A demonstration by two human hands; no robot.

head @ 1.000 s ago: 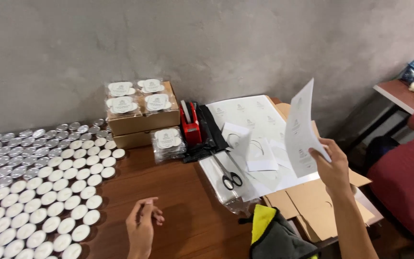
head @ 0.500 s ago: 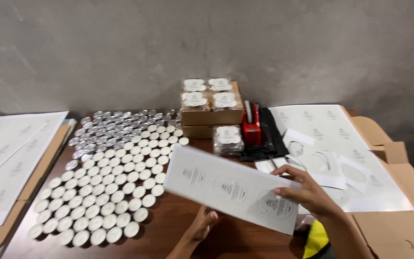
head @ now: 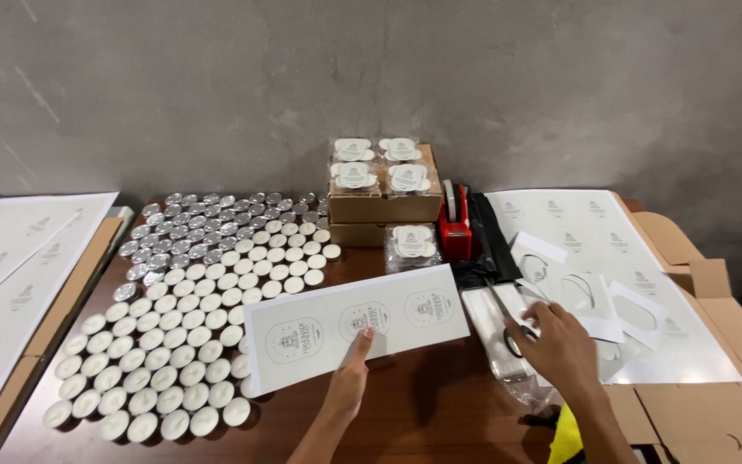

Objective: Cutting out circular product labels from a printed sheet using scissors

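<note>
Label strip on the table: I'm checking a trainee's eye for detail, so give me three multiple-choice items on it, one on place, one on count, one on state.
1. Where is the tape dispenser?
A. right of the cardboard boxes
B. among the tea lights
C. on the floor

2. How many round labels does the label strip show?
A. one
B. three
C. six

3. How is the strip?
A. rolled
B. flat on the table
C. held upright

Key: 1 A, it stands beside the boxes; 2 B, three circles in a row; 3 B, the left hand presses it flat.

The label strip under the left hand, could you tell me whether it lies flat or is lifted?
Mostly flat: the label strip rests on the table, left hand on its edge.
</note>
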